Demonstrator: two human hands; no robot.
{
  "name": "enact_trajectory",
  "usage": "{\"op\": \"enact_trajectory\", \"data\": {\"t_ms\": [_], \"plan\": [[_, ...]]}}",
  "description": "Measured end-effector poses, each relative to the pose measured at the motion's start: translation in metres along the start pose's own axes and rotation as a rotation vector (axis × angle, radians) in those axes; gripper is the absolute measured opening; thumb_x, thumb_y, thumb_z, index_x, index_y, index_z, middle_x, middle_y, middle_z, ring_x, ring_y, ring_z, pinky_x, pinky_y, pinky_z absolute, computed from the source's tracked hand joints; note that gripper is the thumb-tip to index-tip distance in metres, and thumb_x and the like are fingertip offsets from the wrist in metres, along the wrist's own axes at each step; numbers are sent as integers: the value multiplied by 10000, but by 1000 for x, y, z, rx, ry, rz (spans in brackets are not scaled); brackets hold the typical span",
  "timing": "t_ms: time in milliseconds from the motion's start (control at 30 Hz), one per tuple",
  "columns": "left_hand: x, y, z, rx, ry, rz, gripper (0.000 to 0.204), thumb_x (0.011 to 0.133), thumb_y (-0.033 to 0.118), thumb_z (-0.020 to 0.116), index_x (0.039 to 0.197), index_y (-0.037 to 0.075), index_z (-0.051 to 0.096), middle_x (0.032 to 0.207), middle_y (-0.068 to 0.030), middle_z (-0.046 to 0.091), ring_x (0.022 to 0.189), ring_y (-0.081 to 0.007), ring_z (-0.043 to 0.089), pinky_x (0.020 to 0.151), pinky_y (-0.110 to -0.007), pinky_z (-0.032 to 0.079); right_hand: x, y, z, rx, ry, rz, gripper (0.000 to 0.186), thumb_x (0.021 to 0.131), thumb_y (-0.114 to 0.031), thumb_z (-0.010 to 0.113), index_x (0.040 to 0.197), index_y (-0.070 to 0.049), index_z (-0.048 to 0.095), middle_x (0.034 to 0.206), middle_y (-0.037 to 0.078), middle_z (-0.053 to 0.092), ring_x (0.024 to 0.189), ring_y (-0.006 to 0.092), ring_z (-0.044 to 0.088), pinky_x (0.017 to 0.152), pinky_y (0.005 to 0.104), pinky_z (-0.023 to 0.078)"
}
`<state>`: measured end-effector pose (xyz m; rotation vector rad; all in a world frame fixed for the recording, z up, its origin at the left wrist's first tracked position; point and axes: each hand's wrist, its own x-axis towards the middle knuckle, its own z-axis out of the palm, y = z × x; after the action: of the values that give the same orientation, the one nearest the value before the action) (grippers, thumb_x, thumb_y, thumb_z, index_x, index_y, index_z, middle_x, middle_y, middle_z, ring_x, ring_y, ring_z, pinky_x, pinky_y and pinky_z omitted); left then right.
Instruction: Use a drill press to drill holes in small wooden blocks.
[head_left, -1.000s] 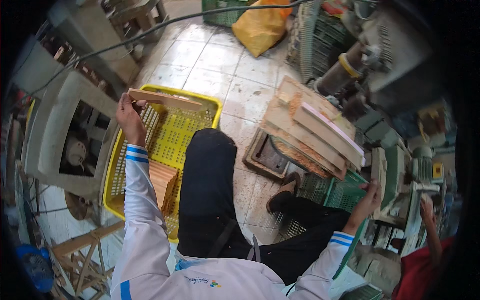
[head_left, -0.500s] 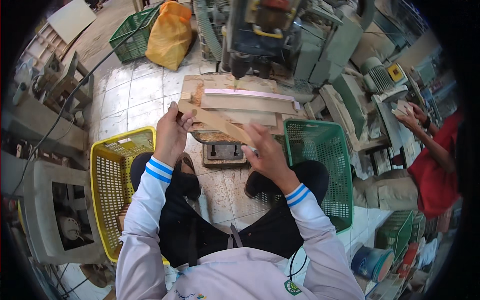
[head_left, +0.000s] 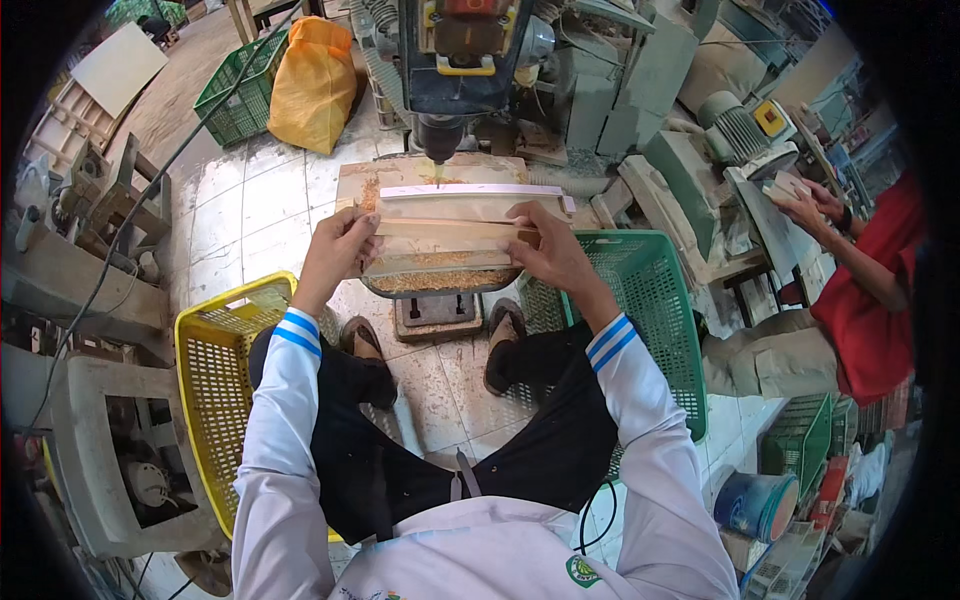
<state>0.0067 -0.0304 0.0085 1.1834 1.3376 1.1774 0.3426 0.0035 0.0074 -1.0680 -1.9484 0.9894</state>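
I look down on a seated person at a drill press [head_left: 455, 60], both hands holding a flat wooden strip [head_left: 445, 228] on the press table [head_left: 440, 180], directly under the drill bit [head_left: 437, 172]. My left hand [head_left: 338, 250] pinches the strip's left end, fingers curled over its edge; my right hand [head_left: 548, 250] lies over the right end, fingers pressing it flat against a pale fence strip [head_left: 470, 190] on the far side. Judged from this view, the strip is positioned but not yet drilled: the bit's tip stands just beyond its far edge and I see no hole in the strip. Sawdust [head_left: 440, 280] heaped along the near edge of the table suggests much drilling done here. The yellow basket [head_left: 215, 400] at near left is largely hidden by the left sleeve and knee, so I cannot tell its contents. The green basket [head_left: 650, 300] at right shows no contents in its visible part. A second green basket [head_left: 240, 95] and an orange sack [head_left: 312, 80] stand far left. At far right, another person in a red shirt [head_left: 865, 290] handles a small piece at a separate machine.
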Motion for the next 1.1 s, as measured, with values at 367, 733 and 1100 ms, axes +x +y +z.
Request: {"op": "enact_trajectory", "data": {"t_ms": [367,733,1100], "plan": [[37,-3,27,769,237,269,326,916,359,676,1033,64,749,888,-132,721,753,-300,681,683,-361,535,35,30,-8,-687,171,-169,286,857,-214,696,1115,-92,682,1120,92,583,1123,327,527,1014,504,367],[51,-13,40,1052,225,623,369,864,387,722,1108,110,740,1246,-93,647,1226,-290,528,1045,-483,325,37,42,-19,-884,364,-141,317,851,-214,705,1165,-169,720,1336,98,550,1252,329,503,1055,477,386],[66,-14,51,937,5,560,347,852,272,707,1171,132,720,1073,-84,694,1102,-289,581,1015,-441,374,35,62,-47,-341,521,-128,348,899,-142,627,1242,-135,685,1309,113,588,1227,272,553,1040,417,422]]}}
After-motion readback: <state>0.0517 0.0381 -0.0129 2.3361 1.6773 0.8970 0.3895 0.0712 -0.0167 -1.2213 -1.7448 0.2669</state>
